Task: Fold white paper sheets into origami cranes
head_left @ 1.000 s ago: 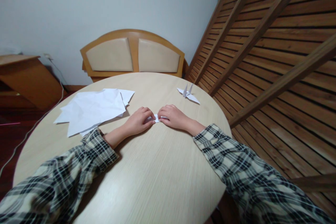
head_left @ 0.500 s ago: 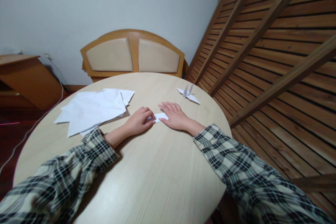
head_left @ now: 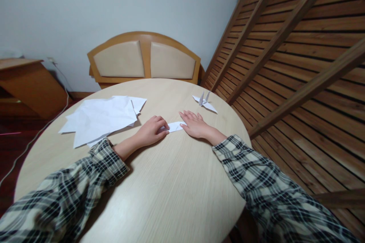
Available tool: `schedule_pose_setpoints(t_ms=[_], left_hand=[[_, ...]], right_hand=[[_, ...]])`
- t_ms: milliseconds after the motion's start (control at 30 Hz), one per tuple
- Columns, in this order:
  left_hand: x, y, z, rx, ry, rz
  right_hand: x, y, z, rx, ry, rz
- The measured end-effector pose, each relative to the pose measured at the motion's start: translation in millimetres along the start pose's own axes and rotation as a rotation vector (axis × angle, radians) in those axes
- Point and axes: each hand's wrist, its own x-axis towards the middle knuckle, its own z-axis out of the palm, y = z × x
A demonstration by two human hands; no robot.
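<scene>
White folded paper strip inside the pale round surface's edge, left hand curled, pinching one end, right hand fanned flat, thumb touching

"What's hidden of the folded paper?"
"Its left end, behind the left hand; the right hand covers the other."
"And the slatted panel?"
"Cut off by the right edge."

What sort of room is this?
Likely a bedroom or spare room at home: padded headboard by the wall, slatted wooden frame resembling a bed base, wooden furniture at left.
</scene>
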Motion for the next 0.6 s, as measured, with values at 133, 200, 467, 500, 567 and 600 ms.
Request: schedule_pose_setpoints(t_ms=[133, 200, 467, 500, 567, 600], left_hand=[[-0.2, -2.1, 1.3, 0.003, 0.002, 0.002], [-0.4, -2.3, 1.4, 0.003, 0.003, -0.002], [-0.4, -0.7, -0.1, -0.003, 0.000, -0.012], [-0.4, -0.7, 0.0, -0.004, 0.000, -0.014], [-0.6, -1.2, 0.3, -0.003, 0.003, -0.016], [-0.8, -1.6, 0.7, -0.002, 0.006, -0.014]], right_hand=[[-0.1, 5.2, -2.8, -0.026, -0.028, 0.065], [-0.4, 6.3, -3.5, -0.039, -0.033, 0.091], [-3.2, 4.3, -7.2, -0.070, -0.018, 0.167], [-3.3, 4.2, -7.0, -0.077, -0.013, 0.176], [-3.3, 4.0, -5.7, -0.094, 0.010, 0.192], [-3.2, 3.8, -4.7, -0.106, 0.025, 0.200]])
